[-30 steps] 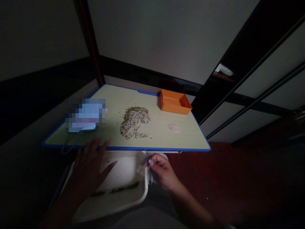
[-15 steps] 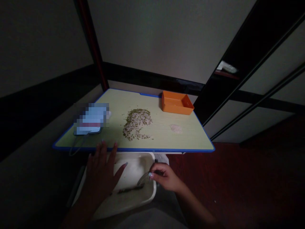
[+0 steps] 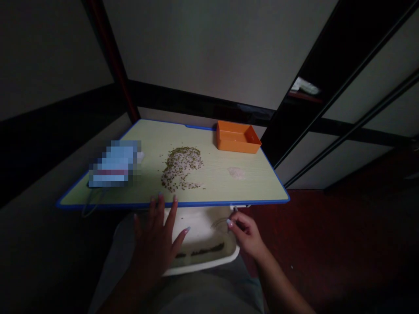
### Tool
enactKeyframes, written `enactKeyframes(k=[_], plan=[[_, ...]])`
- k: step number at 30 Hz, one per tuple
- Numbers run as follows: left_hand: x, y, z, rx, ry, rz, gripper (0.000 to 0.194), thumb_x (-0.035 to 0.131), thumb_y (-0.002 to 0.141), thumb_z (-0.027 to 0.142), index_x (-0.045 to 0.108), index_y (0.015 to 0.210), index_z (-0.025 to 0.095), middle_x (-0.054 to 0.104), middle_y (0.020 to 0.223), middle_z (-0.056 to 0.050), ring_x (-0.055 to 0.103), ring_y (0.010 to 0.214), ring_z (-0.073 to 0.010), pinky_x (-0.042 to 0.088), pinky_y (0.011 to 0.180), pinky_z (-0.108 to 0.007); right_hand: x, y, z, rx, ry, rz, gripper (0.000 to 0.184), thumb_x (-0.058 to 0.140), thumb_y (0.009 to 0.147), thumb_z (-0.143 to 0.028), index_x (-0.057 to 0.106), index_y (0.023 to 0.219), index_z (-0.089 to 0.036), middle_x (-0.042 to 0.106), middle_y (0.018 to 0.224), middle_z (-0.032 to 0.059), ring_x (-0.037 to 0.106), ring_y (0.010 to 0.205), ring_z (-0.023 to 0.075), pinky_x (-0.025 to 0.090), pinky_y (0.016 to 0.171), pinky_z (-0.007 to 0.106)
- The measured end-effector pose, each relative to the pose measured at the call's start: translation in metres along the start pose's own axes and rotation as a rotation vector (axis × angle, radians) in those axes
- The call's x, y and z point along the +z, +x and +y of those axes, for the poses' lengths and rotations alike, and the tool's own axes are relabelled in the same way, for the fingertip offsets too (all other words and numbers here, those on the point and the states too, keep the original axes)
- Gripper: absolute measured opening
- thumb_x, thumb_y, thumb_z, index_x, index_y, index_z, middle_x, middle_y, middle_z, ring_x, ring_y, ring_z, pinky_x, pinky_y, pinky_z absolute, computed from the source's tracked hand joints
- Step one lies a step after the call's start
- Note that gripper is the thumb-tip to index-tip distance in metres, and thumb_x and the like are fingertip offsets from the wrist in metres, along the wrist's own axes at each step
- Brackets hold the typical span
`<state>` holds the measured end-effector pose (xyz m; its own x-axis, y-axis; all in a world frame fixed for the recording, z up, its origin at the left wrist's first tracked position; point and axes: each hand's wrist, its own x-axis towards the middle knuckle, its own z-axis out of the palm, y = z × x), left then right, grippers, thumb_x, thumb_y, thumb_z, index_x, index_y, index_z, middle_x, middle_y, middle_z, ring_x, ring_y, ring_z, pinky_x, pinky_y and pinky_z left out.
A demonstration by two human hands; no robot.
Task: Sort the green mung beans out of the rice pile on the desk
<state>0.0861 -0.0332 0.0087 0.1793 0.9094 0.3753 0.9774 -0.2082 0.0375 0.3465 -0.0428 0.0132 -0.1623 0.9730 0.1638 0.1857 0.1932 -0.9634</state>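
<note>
My left hand (image 3: 153, 240), fingers spread, lies over the left part of a white tub (image 3: 209, 264), fingertips at the table's front edge. At the tub's right side my right hand (image 3: 247, 233) is closed in a pinch on a thin, curved grey strip (image 3: 220, 223) that reaches into the tub; its kind is unclear. Dark small grains (image 3: 209, 250) lie in a line along the tub's near inside. On the table (image 3: 216, 192), a spread heap of small green beans mixed with pale grains (image 3: 183, 163) lies left of centre. A small patch of pale grains (image 3: 236, 173) is at right.
An orange open box (image 3: 237, 146) stands at the table's back right. A pixelated flat object (image 3: 113, 165) with a cord lies at the left end. Walls (image 3: 196, 52) close off the back and left; dark red floor (image 3: 310, 244) shows at right.
The tub and both hands have shifted right relative to the table. The dark grains in the tub show more clearly now. The view has moved slightly; the table heaps look the same.
</note>
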Motion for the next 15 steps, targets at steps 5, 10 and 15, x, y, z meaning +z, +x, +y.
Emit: enactKeyframes(k=[5, 10, 15], plan=[[0.004, 0.006, 0.013, -0.031, -0.031, 0.017, 0.074, 0.042, 0.096, 0.046, 0.015, 0.160, 0.020, 0.016, 0.170, -0.027, 0.021, 0.158, -0.0452, 0.033, 0.113, -0.080, -0.033, -0.001, 0.015, 0.064, -0.091, 0.156, 0.053, 0.061, 0.091, -0.067, 0.055, 0.069, -0.019, 0.052, 0.065, -0.0009, 0.047, 0.063, 0.0131, 0.037, 0.059, 0.024], [0.000, 0.006, 0.016, 0.007, -0.073, -0.026, 0.093, 0.060, 0.085, 0.054, 0.015, 0.160, 0.022, 0.014, 0.171, -0.026, 0.019, 0.157, -0.0483, 0.033, 0.113, -0.080, -0.040, -0.005, 0.020, 0.045, -0.118, 0.131, 0.053, 0.059, 0.091, -0.067, 0.054, 0.068, -0.020, 0.050, 0.065, -0.0017, 0.045, 0.062, 0.0127, 0.036, 0.058, 0.024], [-0.006, 0.006, 0.009, 0.008, -0.057, -0.012, 0.086, 0.054, 0.089, 0.055, 0.016, 0.160, 0.026, 0.013, 0.171, -0.024, 0.020, 0.157, -0.0472, 0.031, 0.113, -0.080, -0.032, -0.002, 0.005, -0.108, -0.177, 0.023, 0.039, 0.057, 0.098, -0.049, 0.052, 0.072, -0.020, 0.051, 0.068, -0.0015, 0.048, 0.065, 0.0126, 0.038, 0.061, 0.024]])
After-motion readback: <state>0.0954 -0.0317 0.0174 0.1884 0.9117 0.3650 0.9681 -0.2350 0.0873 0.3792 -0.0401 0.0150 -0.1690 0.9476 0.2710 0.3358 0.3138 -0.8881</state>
